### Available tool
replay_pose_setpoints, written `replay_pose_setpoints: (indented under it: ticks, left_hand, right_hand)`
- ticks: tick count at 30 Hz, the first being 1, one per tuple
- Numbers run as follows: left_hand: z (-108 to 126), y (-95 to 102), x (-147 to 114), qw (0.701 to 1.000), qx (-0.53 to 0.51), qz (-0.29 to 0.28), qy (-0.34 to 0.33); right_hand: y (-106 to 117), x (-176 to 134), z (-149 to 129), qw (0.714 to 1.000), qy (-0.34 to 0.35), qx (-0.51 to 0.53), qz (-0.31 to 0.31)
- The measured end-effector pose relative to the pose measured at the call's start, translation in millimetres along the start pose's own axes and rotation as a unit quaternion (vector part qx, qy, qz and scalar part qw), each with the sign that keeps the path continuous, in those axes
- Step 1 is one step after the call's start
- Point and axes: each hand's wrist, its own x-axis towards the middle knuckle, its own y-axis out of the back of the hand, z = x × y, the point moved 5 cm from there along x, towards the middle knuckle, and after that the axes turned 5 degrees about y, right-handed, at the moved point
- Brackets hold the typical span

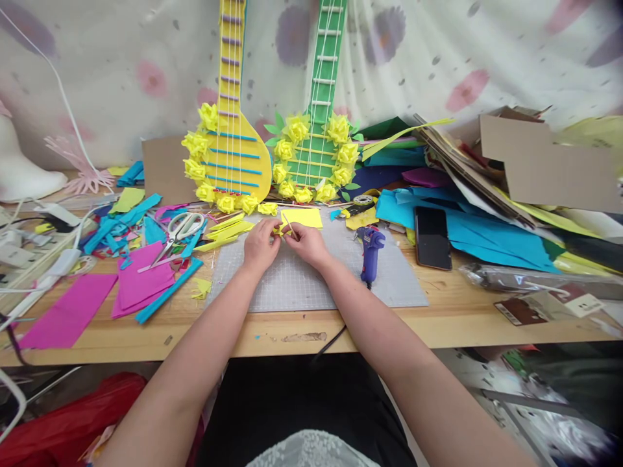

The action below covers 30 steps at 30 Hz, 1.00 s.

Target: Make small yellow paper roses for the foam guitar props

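Note:
Over the grey cutting mat (292, 285), my left hand (261, 245) pinches a small piece of yellow paper (279, 229). My right hand (307, 244) almost meets it, fingers closed around a thin stick (291, 225) that touches or lies very near that piece. The fingers partly hide both. Just behind the hands lies a flat yellow paper sheet (306, 217). A yellow paper rose (267, 208) rests beyond my left hand, and folded yellow strips (226, 230) lie to its left. A blue hot glue gun (370, 250) stands on the mat to the right.
At the back lean a yellow paper guitar (238, 149) and a green one (316, 143), both trimmed with yellow roses. White-handled scissors (183, 227), magenta sheets (146, 279) and blue strips crowd the left. A phone (433, 237), blue paper (491, 227) and cardboard (545, 162) lie right.

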Motion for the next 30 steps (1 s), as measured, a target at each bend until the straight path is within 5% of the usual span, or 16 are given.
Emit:
replay_pose_setpoints:
  ticks: [8, 21, 30]
  left_hand:
    - [-3.0, -4.2, -3.6, 0.995, -0.044, -0.046, 0.076]
    - [-16.6, -13.9, -7.7, 0.964, -0.174, -0.128, 0.157]
    - [-23.2, -13.4, -7.6, 0.961, -0.184, -0.124, 0.164]
  right_hand:
    - [5.5, 2.0, 5.1, 0.999, -0.012, -0.048, -0.011]
    - [2.2, 1.5, 13.5, 0.995, -0.033, 0.036, -0.084]
    - [2.2, 2.1, 17.0, 0.989, -0.051, 0.094, -0.101]
